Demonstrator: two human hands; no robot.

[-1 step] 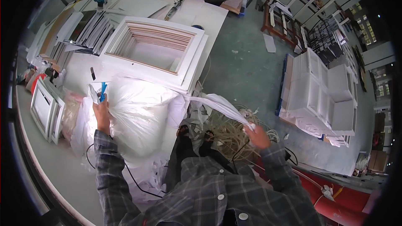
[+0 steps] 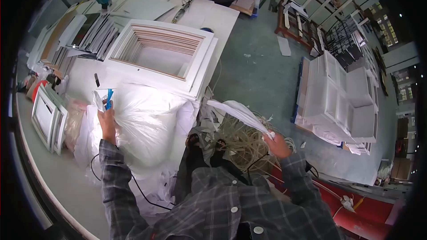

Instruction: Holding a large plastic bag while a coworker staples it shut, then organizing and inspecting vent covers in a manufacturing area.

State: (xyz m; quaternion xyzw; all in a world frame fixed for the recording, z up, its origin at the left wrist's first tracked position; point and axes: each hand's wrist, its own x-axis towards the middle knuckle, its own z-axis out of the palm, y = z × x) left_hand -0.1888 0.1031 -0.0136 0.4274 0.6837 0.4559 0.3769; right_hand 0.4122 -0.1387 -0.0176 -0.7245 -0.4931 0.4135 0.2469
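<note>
Sheet (image 2: 240, 112) slants forward-left along its long axis from right hand (image 2: 276, 145), the nearer, clamped on it; left hand (image 2: 106, 119), well apart, grips blue strip (image 2: 109, 98) and apparently bag (image 2: 144, 126).

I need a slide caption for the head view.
Left hand holds a blue item by a white bag; right hand grips a white strip.

White table (image 2: 222, 20), frames (image 2: 149, 73) stacked on it, big plastic bag (image 2: 144, 122) right beside them; down on the floor (image 2: 249, 75), tangled strapping (image 2: 244, 146)!
</note>
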